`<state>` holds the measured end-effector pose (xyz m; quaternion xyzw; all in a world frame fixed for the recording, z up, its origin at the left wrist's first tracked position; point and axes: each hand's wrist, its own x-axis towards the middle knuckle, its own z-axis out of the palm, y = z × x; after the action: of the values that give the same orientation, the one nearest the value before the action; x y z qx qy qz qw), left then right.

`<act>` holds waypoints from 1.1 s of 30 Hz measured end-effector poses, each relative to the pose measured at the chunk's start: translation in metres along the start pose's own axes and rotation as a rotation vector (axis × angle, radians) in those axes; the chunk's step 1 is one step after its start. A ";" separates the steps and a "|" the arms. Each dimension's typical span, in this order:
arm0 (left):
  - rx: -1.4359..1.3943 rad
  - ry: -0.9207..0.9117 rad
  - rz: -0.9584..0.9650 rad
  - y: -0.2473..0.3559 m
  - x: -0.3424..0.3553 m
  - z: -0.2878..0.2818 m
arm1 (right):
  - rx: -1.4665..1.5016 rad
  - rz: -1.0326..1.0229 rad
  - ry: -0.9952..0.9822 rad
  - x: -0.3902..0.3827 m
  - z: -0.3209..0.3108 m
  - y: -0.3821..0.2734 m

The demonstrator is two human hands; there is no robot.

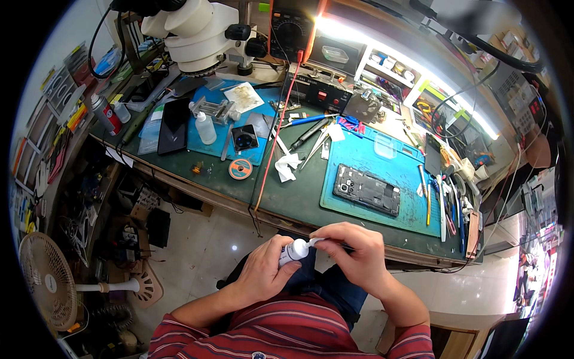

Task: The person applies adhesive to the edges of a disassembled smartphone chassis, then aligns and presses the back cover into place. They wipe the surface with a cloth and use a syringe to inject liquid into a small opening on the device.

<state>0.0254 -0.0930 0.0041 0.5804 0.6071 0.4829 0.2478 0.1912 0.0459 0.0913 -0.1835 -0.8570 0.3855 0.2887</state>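
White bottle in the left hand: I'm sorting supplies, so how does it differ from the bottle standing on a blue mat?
The held bottle is tilted in the left hand; the mat bottle stands upright. The held bottle looks opaque white with dark print; the mat bottle looks translucent. Both are pale, with narrow tips.

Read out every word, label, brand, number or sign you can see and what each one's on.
I won't copy out wording, but here's where print shows:
White bottle in the left hand: label print, too small to read.
Orange spool: label print, too small.
Red spray can: print, too blurred.
Orange-edged multimeter: dial markings, too small.
Fan hub: tiny lettering, unclear.
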 end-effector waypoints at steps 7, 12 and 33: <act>0.158 -0.161 0.087 0.003 0.004 -0.006 | -0.553 -0.258 -0.204 -0.014 -0.007 0.013; 0.115 -0.368 0.033 0.012 0.007 -0.001 | -0.577 -0.356 -0.302 -0.046 -0.020 0.022; 0.338 -0.585 0.548 0.032 0.036 0.103 | 0.383 1.009 -0.185 -0.186 -0.047 0.030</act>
<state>0.1212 -0.0323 -0.0011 0.8649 0.4054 0.2397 0.1736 0.3662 -0.0088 0.0281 -0.4812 -0.5988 0.6399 0.0198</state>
